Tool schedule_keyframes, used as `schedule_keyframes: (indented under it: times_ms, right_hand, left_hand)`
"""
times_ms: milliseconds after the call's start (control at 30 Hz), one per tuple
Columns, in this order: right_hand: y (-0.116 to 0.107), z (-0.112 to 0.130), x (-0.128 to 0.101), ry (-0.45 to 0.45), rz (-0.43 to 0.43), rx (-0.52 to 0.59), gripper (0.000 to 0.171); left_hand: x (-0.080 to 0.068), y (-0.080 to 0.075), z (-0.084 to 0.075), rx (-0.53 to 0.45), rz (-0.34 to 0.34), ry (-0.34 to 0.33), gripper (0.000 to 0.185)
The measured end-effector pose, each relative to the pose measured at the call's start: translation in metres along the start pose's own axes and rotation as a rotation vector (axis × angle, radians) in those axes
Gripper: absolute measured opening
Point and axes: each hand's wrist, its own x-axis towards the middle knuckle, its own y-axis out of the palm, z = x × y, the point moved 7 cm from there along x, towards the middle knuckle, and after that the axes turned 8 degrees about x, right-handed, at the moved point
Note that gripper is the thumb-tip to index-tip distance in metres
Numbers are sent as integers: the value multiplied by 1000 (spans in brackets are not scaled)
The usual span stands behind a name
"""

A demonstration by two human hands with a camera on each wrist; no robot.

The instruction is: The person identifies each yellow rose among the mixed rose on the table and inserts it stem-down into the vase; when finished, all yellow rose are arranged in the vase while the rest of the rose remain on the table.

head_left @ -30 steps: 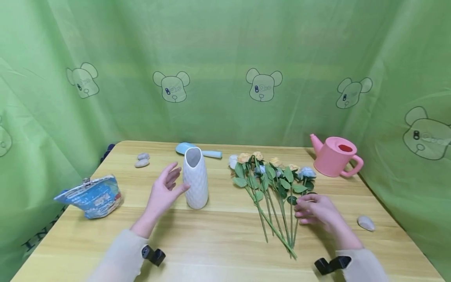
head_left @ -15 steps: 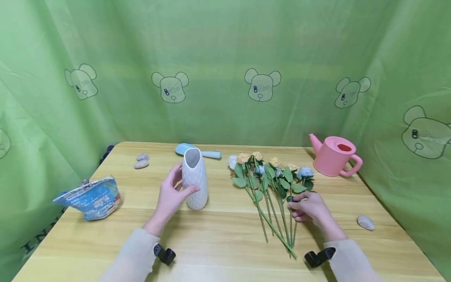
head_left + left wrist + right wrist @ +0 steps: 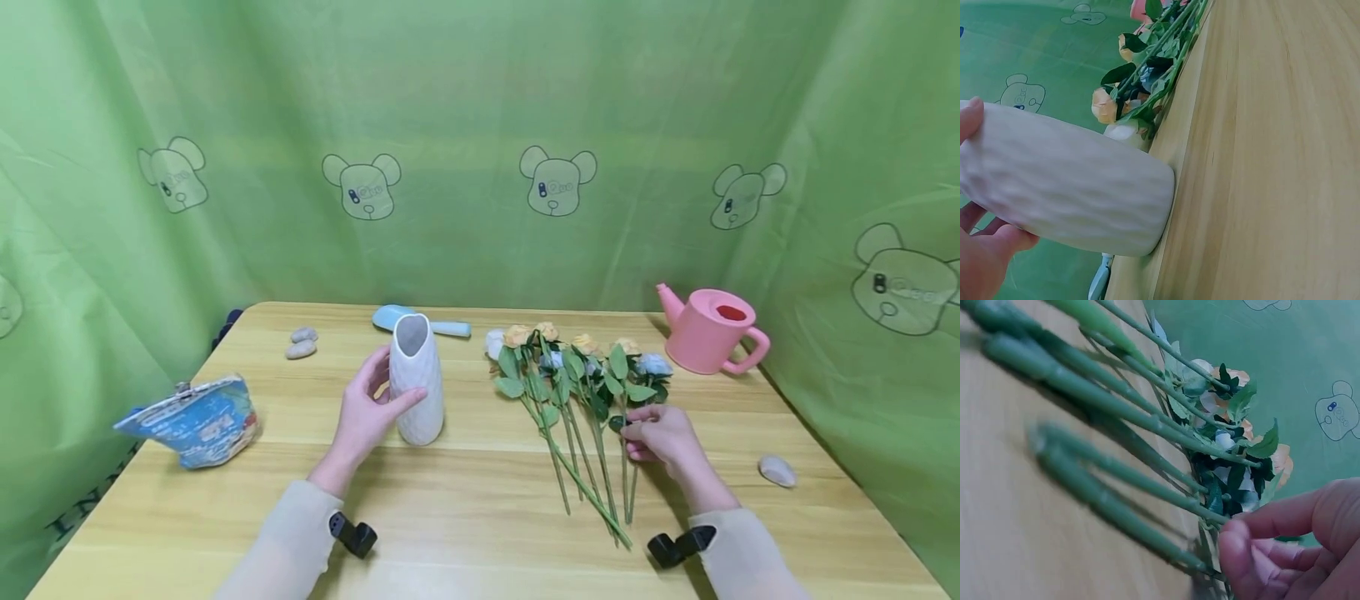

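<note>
A white textured vase [image 3: 422,392] with a slanted mouth stands upright on the wooden table. My left hand [image 3: 367,414] grips it from the left, thumb across the front and fingers behind; in the left wrist view the thumb and fingers lie on opposite sides of the vase [image 3: 1079,181]. To the right lies a spread of artificial flowers [image 3: 511,387] with yellow, white and blue blooms, stems toward me. My right hand [image 3: 665,435] pinches the stem of a yellow-bloomed flower [image 3: 624,479] at their right side. The right wrist view shows its thumb and index finger [image 3: 1285,519] together at a stem.
A pink watering can [image 3: 701,337] stands at the back right, with a grey stone [image 3: 777,472] nearer me. Behind the vase lies a light blue scoop [image 3: 450,328]. Two stones [image 3: 302,348] and a blue bag [image 3: 213,425] are on the left. Green curtain [image 3: 465,242] surrounds the table.
My left hand has moved right onto the vase and closed round it. The right hand has moved left to the stems and pinched one; that flower's bloom has shifted slightly up.
</note>
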Motion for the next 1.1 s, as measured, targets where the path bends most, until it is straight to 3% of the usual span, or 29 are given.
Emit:
schedule_keyframes:
  times_ms: [233,533,833,1100]
  right_hand:
    - [-4,22,-1,-151,-32,-74,43]
    - [11,66,-13,-316,-23,-56,40]
    - [52,115,-23,-439,53,20,40]
    - [111,177,-39,-590,177,71,35]
  left_hand:
    - [-1,-2,-2,-18,-6,7,70]
    - [-1,0,-8,39,-16,71,72]
    - [-2,2,-2,81,-34,41,73]
    - [-4,7,-5,99,-37,76,73]
